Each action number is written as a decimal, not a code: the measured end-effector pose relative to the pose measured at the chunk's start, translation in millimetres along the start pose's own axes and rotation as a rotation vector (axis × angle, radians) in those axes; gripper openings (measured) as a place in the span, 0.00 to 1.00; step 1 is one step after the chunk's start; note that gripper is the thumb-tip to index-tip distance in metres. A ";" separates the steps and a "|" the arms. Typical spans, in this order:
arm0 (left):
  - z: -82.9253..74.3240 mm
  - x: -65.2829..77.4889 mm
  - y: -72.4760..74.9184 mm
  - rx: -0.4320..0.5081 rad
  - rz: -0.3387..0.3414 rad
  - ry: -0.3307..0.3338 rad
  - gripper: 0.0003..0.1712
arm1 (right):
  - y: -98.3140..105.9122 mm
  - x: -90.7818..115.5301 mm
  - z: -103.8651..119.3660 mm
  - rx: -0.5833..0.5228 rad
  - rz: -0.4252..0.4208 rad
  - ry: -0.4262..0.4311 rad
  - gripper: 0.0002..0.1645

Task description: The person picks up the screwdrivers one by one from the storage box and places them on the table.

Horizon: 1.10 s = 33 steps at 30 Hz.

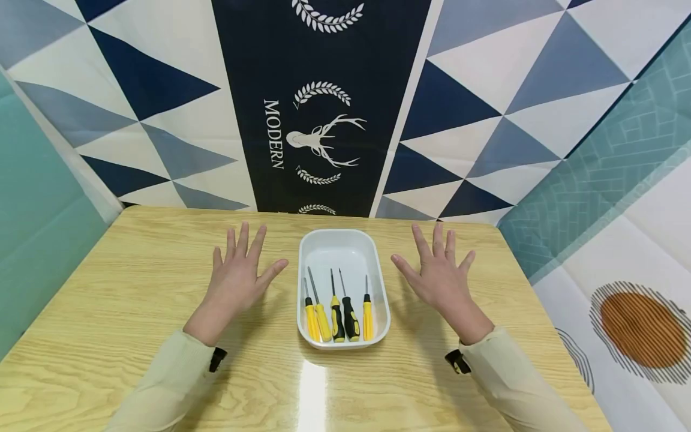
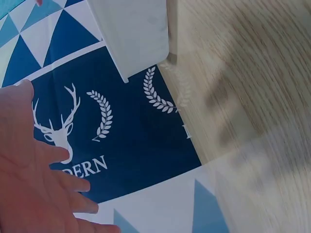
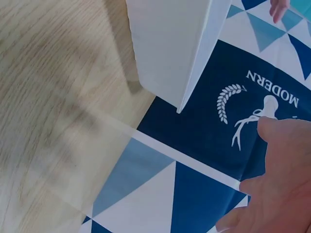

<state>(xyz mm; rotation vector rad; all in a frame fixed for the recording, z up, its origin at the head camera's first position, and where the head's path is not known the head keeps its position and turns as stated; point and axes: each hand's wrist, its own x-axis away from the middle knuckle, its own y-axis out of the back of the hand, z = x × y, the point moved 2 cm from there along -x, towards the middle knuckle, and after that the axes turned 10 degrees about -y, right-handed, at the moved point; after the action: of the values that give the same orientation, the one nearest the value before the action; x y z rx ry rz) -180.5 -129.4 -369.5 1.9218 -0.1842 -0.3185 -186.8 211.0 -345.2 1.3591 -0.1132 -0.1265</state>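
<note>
Cream fabric sleeves (image 1: 156, 384): reached in from the near side, one to each hand, over a glossy pale wood-grain table (image 1: 162, 282).
Small black wrist pieces (image 1: 218, 359): sat at the inner edges of the two cuffs.
Bare left hand (image 1: 237, 279): lay left of the tray and apart from it, fingers straight and fanned wide, thumb angled toward the rim.
Bare right hand (image 1: 442, 279): mirrored it on the right, fingers likewise straight and spread; whether either palm touched the wood was hard to tell.
White rounded rectangular tray (image 1: 345, 249): stood on the table between the hands.
Five screwdrivers: rested inside the tray, handles at its near end, shafts pointing away; from the left, two yellow-handled ones (image 1: 324, 324), two black-and-yellow ones (image 1: 351, 321), then, slightly apart, a yellow-handled one with a black collar (image 1: 367, 321).
Patterned backdrop (image 1: 459, 78): rose behind the table in navy, grey-blue and white triangles, flanking a dark central panel (image 1: 324, 66) with a white stag's head and "MODERN".
</note>
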 end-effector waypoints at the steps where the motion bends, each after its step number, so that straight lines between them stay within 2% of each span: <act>1: -0.1 0.1 -0.1 0.007 0.003 0.001 0.50 | -0.2 0.3 0.1 -0.005 0.001 0.000 0.51; 7: 0.7 1.9 -0.9 0.052 -0.036 -0.014 0.49 | 0.2 2.2 1.1 -0.045 -0.002 0.002 0.51; 13: 0.7 1.2 -1.2 0.163 -0.077 -0.024 0.48 | 0.0 2.5 0.3 -0.071 -0.009 0.000 0.49; 25: 1.1 -0.7 -6.4 0.338 -0.079 -0.017 0.45 | -1.8 2.4 -0.9 -0.096 -0.040 0.017 0.46; 33: 0.0 -4.4 -15.2 0.514 -0.062 0.000 0.39 | -0.2 2.8 -2.0 -0.164 -0.017 0.014 0.44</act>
<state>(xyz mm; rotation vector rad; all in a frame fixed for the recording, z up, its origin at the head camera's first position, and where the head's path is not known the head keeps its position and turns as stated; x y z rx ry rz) -185.0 -122.7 -383.0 2.4390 -0.2214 -0.3347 -183.8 212.5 -345.8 1.1970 -0.0777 -0.1374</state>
